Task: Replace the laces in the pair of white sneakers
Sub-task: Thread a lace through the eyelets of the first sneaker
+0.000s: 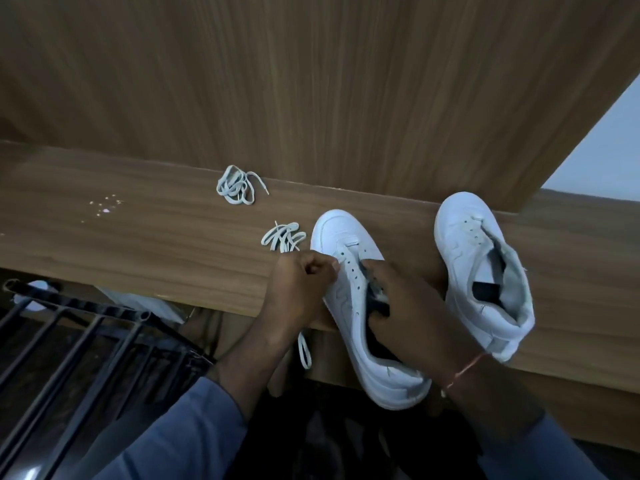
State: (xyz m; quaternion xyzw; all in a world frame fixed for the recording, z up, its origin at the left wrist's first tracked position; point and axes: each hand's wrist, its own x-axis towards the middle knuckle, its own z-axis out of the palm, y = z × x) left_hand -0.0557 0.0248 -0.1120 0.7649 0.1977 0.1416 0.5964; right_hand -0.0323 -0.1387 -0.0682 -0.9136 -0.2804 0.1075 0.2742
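Two white sneakers lie on a wooden ledge (138,216). The near sneaker (349,327) hangs over the ledge's front edge; my right hand (405,306) reaches into its opening and grips the black tongue. My left hand (301,289) pinches a white lace (305,351) at an eyelet on the sneaker's left side; a loop of that lace hangs below the ledge. The other sneaker (485,271) lies to the right with no lace in its eyelets. Two bundles of loose laces rest on the ledge, one (237,187) further back and one (284,237) beside the near sneaker's toe.
A wooden panel (311,91) rises behind the ledge. A black metal rack (86,341) stands below at the left. A pale wall (606,150) shows at the right. Small light specks (104,206) dot the ledge at left.
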